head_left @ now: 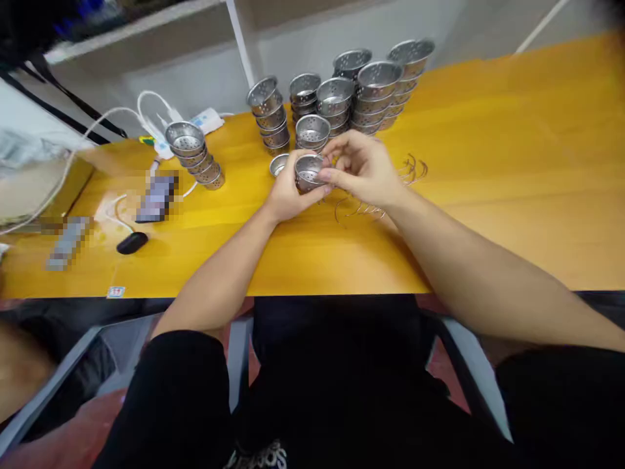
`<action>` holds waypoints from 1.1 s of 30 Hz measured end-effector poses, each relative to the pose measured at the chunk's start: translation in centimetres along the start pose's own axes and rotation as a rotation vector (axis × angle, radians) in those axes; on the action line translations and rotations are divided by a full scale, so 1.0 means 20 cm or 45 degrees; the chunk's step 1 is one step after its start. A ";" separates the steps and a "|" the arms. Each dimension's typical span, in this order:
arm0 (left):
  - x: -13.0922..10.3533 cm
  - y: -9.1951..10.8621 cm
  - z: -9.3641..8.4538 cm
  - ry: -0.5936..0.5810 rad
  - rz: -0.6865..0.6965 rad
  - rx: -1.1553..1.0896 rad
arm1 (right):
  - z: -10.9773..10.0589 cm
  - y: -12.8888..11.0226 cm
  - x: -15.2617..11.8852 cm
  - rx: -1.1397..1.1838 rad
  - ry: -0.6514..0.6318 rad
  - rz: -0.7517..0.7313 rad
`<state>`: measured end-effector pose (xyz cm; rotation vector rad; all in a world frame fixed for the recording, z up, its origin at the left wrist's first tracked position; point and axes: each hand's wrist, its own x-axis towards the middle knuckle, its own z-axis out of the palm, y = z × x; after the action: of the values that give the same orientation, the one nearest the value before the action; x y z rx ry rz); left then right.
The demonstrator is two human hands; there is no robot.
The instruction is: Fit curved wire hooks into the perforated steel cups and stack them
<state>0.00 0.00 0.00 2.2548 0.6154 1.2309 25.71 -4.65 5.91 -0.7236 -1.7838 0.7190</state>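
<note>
My left hand is wrapped round a perforated metal cup, its opening facing up toward me. My right hand is at the cup's right rim, thumb and forefinger pinched together; a thin wire seems to be between them, too small to make out clearly. Behind my hands stands a shorter cup stack, and another small cup sits just left of the held one, partly hidden. Several thin curved wires lie on the table beyond and under my right wrist.
Tall stacks of perforated cups line the back of the yellow table. Another stack stands at the left, near a power strip, white cables, a phone and a black oval object. Part of another person shows at lower left.
</note>
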 end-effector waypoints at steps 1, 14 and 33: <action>0.00 -0.02 -0.01 0.028 -0.013 0.025 | -0.01 -0.02 0.00 -0.040 0.032 -0.020; 0.01 -0.01 -0.04 0.120 -0.060 0.081 | -0.04 -0.10 -0.02 -0.373 -0.018 -0.063; 0.02 0.08 -0.06 0.104 -0.001 0.105 | -0.01 -0.07 -0.03 -0.391 -0.198 -0.111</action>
<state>-0.63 -0.71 1.88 2.2800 0.7102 1.3255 25.88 -5.91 6.72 -0.8030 -2.0827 0.4571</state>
